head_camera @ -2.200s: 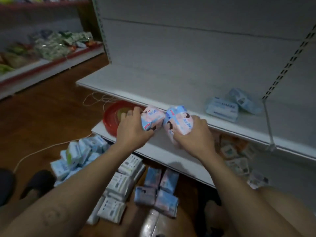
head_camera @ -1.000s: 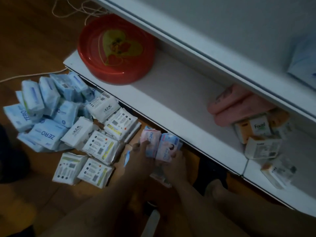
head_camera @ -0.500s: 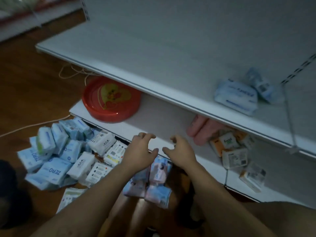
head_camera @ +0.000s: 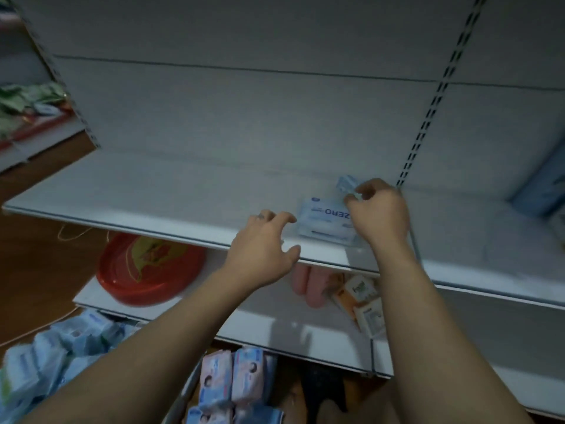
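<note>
A single wide-angle camera sits on the person's head, above and behind the hands, and faces forward and down. Both forearms run in from the bottom edge, with the left hand (head_camera: 260,249) and right hand (head_camera: 379,209) near mid-frame and close to the lens. The shelf (head_camera: 153,191) under the hands fills the middle, and a pack (head_camera: 345,182) lies at the right hand's fingertips. The back panel (head_camera: 244,102) beyond the hands fills the top. Below the wrists the view takes in the lower shelf (head_camera: 275,328), and left of the left hand the floor (head_camera: 39,264). The edges bow and blur.
</note>
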Demonstrator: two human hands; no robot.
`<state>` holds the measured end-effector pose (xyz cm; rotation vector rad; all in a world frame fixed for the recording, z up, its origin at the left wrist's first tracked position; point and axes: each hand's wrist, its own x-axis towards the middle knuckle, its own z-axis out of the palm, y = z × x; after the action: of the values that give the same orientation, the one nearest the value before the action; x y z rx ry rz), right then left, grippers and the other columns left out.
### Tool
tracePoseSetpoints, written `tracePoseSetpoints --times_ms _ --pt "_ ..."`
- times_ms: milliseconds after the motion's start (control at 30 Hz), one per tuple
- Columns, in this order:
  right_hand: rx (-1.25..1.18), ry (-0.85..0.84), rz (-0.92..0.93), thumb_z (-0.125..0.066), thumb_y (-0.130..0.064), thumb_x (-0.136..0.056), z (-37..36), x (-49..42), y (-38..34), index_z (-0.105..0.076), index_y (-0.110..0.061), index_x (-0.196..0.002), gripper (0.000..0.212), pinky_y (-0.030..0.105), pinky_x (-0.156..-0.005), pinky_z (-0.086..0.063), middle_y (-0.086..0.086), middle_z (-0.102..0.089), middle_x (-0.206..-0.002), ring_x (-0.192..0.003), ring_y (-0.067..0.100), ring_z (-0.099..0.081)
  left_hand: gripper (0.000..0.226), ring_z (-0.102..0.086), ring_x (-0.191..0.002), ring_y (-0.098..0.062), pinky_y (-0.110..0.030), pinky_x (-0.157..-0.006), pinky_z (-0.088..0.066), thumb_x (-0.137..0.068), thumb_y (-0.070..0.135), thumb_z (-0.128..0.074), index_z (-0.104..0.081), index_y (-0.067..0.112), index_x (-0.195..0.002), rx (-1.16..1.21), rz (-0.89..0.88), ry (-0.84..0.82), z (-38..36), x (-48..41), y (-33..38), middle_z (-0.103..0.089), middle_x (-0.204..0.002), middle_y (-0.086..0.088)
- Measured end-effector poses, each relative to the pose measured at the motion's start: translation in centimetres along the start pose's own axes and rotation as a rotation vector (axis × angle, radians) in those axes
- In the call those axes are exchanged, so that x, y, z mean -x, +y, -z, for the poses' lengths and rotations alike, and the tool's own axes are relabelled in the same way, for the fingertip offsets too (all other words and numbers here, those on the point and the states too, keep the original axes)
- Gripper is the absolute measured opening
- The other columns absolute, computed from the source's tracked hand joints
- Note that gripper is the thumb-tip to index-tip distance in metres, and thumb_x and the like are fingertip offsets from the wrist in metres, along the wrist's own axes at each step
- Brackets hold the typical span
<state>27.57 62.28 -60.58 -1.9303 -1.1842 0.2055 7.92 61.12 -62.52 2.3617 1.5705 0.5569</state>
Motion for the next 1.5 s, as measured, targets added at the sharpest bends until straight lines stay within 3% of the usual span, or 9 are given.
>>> tracePoseSetpoints --times_ms 133,300,367,433,567,767,933,1233,1500 --pt "-0.048 0.081 -0.128 -0.064 -0.038 -0.084 0.7 -4.0 2.8 -0.062 -0.02 -0.109 0.031 0.03 -0.089 -0.044 0.012 -0.053 -0.119 -0.116 0.03 -0.05 0.061 -0.039 -0.126 -0.026 -0.039 -0.099 -0.041 -0.081 0.051 -0.064 -0.045 0.033 -0.136 -0.101 -0.047 -0.026 -2.2 -4.2 3.2 -0.043 -0.137 -0.004" --pt "-0.054 -0.126 -0.247 -0.064 -0.061 -0.076 -0.2 -7.3 5.2 -0.054 -0.027 -0.124 0.06 0.042 -0.105 -0.039 0.011 -0.046 -0.131 -0.125 0.03 -0.043 0.076 -0.019 -0.142 -0.019 -0.04 -0.111 -0.023 -0.071 0.066 -0.069 -0.043 0.03 -0.133 -0.182 -0.138 -0.204 -4.3 -9.5 4.2 -0.031 -0.151 0.001" --pt "-0.05 -0.189 -0.242 -0.062 -0.068 -0.072 -1.3 -8.1 5.8 -0.057 -0.024 -0.117 0.063 0.039 -0.101 -0.043 0.01 -0.051 -0.127 -0.119 0.029 -0.05 0.077 -0.03 -0.135 -0.019 -0.037 -0.105 -0.028 -0.069 0.064 -0.072 -0.039 0.03 -0.13 -0.186 -0.15 -0.306 -4.7 -11.2 3.8 -0.038 -0.142 0.004" --pt "-0.041 -0.243 -0.231 -0.062 -0.067 -0.071 -2.1 -8.6 6.3 -0.056 -0.02 -0.111 0.062 0.036 -0.094 -0.046 0.009 -0.056 -0.121 -0.111 0.028 -0.054 0.073 -0.04 -0.123 -0.019 -0.038 -0.096 -0.031 -0.069 0.061 -0.073 -0.035 0.033 -0.125 -0.218 -0.155 -0.377 -5.0 -12.3 3.5 -0.046 -0.133 0.005" --pt "0.036 -0.35 -0.211 -0.068 -0.053 -0.071 -2.8 -8.8 7.1 -0.044 -0.02 -0.108 0.055 0.04 -0.091 -0.047 0.008 -0.055 -0.117 -0.108 0.029 -0.054 0.069 -0.037 -0.118 -0.02 -0.04 -0.092 -0.026 -0.068 0.061 -0.07 -0.031 0.037 -0.119 -0.338 -0.2 -0.421 -4.8 -12.8 2.3 -0.052 -0.125 0.005" --pt "0.383 -0.408 -0.128 -0.078 -0.049 -0.066 -4.0 -5.7 5.9 -0.032 -0.018 -0.131 0.086 0.04 -0.094 -0.04 0.013 -0.044 -0.127 -0.119 0.033 -0.042 0.074 -0.039 -0.102 -0.021 -0.038 -0.089 -0.028 -0.063 0.061 -0.074 -0.032 0.034 -0.118 -0.37 -0.138 -0.391 -2.5 -9.7 -1.7 -0.054 -0.116 0.002" --pt "0.388 -0.393 -0.026 -0.075 -0.045 -0.069 -5.0 -1.9 2.6 -0.034 -0.015 -0.13 0.079 0.039 -0.092 -0.041 0.015 -0.047 -0.125 -0.116 0.034 -0.045 0.071 -0.052 -0.094 -0.025 -0.038 -0.089 -0.032 -0.063 0.064 -0.074 -0.035 0.032 -0.112 -0.342 0.094 -0.278 1.5 -4.1 -6.4 -0.053 -0.107 -0.001" --pt "-0.02 -0.44 0.318 -0.077 -0.044 -0.062 -8.4 10.7 -10.1 -0.043 -0.022 -0.112 0.063 0.033 -0.082 -0.039 0.008 -0.053 -0.116 -0.11 0.03 -0.05 0.063 -0.054 -0.086 -0.021 -0.037 -0.08 -0.039 -0.068 0.075 -0.063 -0.036 0.034 -0.106 -0.327 0.614 -0.041 11.3 13.5 -18.1 -0.053 -0.104 -0.002" --pt "0.093 -0.658 0.565 -0.07 -0.052 -0.065 -16.9 22.0 -13.5 -0.042 -0.024 -0.108 0.059 0.036 -0.084 -0.038 0.005 -0.052 -0.112 -0.104 0.026 -0.045 0.063 -0.057 -0.086 -0.025 -0.042 -0.083 -0.051 -0.068 0.079 -0.057 -0.032 0.033 -0.104 -0.196 0.962 0.068 12.2 26.0 -26.5 -0.053 -0.1 -0.003"
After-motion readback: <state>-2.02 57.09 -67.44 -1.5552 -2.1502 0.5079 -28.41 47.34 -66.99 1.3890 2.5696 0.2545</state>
